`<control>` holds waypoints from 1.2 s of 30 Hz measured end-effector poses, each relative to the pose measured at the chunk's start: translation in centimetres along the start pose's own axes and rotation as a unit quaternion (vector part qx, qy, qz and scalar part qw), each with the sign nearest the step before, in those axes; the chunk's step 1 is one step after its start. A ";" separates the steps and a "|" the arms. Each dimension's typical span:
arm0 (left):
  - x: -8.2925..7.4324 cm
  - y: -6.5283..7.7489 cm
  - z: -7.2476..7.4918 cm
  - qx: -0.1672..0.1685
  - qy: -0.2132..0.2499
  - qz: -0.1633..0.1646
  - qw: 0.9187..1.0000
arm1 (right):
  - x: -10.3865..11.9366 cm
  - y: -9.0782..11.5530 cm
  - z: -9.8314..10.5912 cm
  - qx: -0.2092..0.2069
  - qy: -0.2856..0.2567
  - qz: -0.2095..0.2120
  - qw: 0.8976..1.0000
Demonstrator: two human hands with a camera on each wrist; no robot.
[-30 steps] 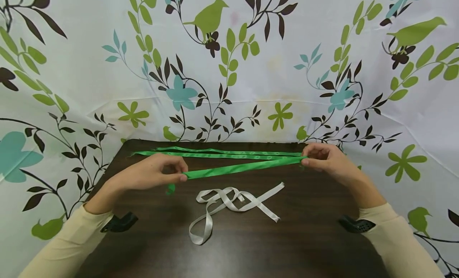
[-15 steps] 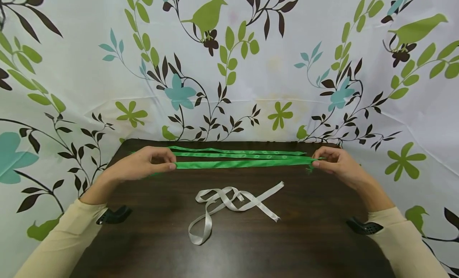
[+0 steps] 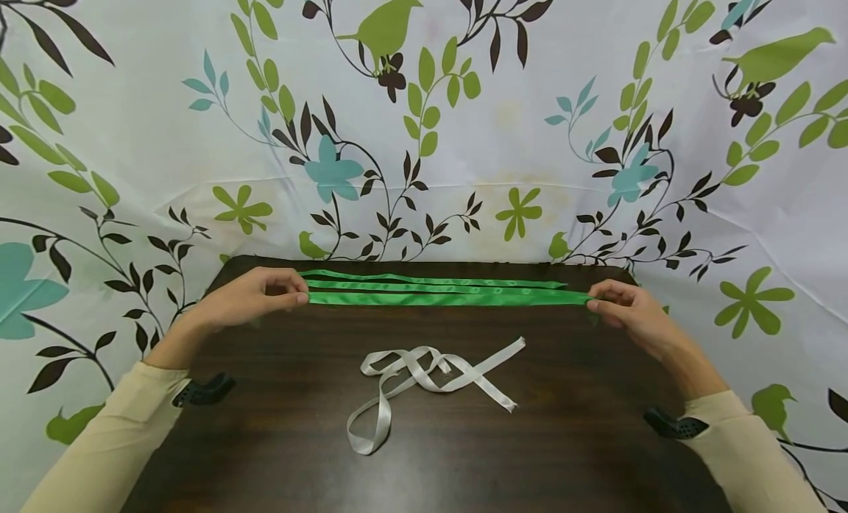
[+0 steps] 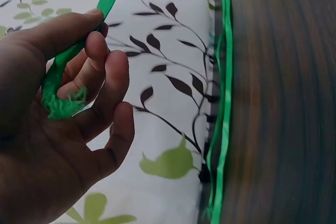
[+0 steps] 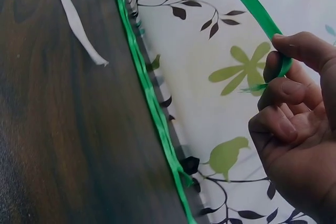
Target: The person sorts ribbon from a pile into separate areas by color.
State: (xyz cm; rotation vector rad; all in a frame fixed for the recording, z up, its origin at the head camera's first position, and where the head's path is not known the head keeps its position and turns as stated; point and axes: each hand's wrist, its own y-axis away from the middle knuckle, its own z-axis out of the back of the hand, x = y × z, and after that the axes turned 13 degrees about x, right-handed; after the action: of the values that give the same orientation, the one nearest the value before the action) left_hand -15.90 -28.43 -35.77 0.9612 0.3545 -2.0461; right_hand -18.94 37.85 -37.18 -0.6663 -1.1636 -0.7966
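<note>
A green satin ribbon (image 3: 437, 299) is stretched straight between my two hands, above the table near its back edge. My left hand (image 3: 255, 296) pinches one end between thumb and forefinger; in the left wrist view the frayed tail of the ribbon (image 4: 63, 72) hangs inside the palm. At the other end my right hand (image 3: 632, 314) pinches the ribbon (image 5: 257, 9), and a short frayed tip pokes out past the curled fingers. Two more green ribbons (image 4: 226, 103) lie side by side along the back of the table, just behind the held one.
A white ribbon (image 3: 383, 417) lies in loose loops on the dark wooden table (image 3: 530, 454), nearer the front. Behind the table's back edge hangs a white curtain (image 3: 464, 130) printed with leaves, birds and flowers.
My hands have spread apart, left hand leftward and right hand rightward, pulling the green ribbon longer and level. It has come closer to the two lying green ribbons. The white ribbon stays put.
</note>
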 end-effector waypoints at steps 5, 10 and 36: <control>1.7 -0.3 0.3 -0.006 0.010 0.017 1.000 | -0.9 -0.3 0.2 -0.021 -0.014 -0.011 1.000; 3.8 -0.8 0.6 -0.019 -0.005 0.036 0.999 | -2.1 -0.5 0.8 -0.028 -0.035 -0.017 0.999; 10.3 -4.2 1.3 -0.094 -0.012 0.169 0.981 | -7.7 -5.6 1.3 -0.131 -0.203 -0.083 0.967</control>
State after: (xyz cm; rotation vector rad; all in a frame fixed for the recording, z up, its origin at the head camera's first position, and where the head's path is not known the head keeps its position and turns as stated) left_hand -23.55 -32.39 -42.90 0.8188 0.3390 -1.6833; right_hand -25.76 37.22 -43.98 -0.9934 -1.5143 -0.9975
